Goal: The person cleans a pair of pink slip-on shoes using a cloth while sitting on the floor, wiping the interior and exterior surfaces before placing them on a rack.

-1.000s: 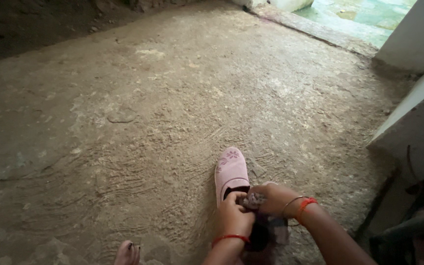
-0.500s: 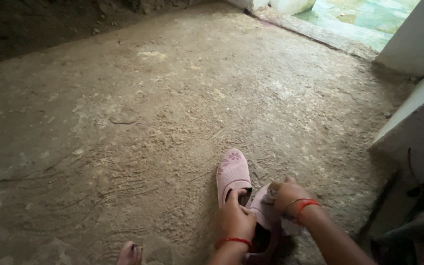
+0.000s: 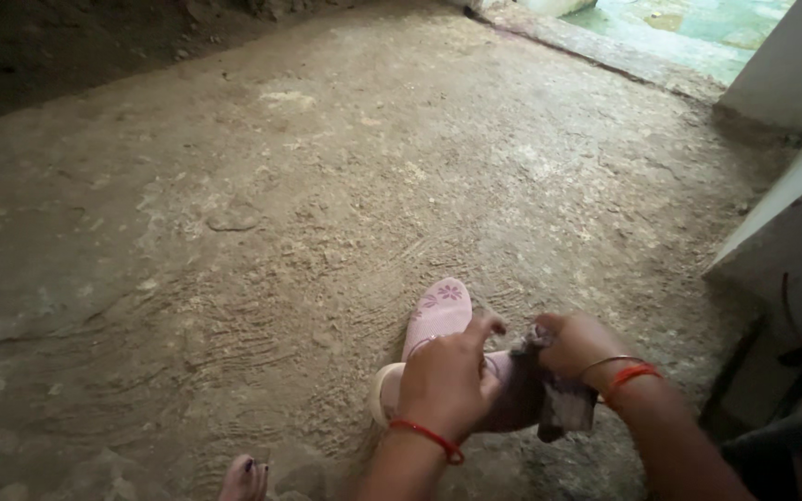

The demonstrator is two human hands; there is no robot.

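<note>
Two bare hands work low in the head view, close together over a pink fabric slip-on shoe with a small flower print on its toe. The left hand, a red thread at its wrist, is closed over the shoe's middle and heel, tipping it onto its side so that the pale rim of the sole turns outward; the toe points away across the floor. This grip appears to steady the shoe and turn its side toward the other hand. The right hand, wearing a thin metal bangle and a red thread, is clenched on a dark, crumpled piece of cloth, which hangs just beside the shoe's upper; whether cloth and shoe touch cannot be told. Hands and shoe sit above a rough, scored concrete floor. One bare foot with dark-painted toenails rests on that floor at the lower edge, well left of the shoe. A pale wall corner stands at the right.
</note>
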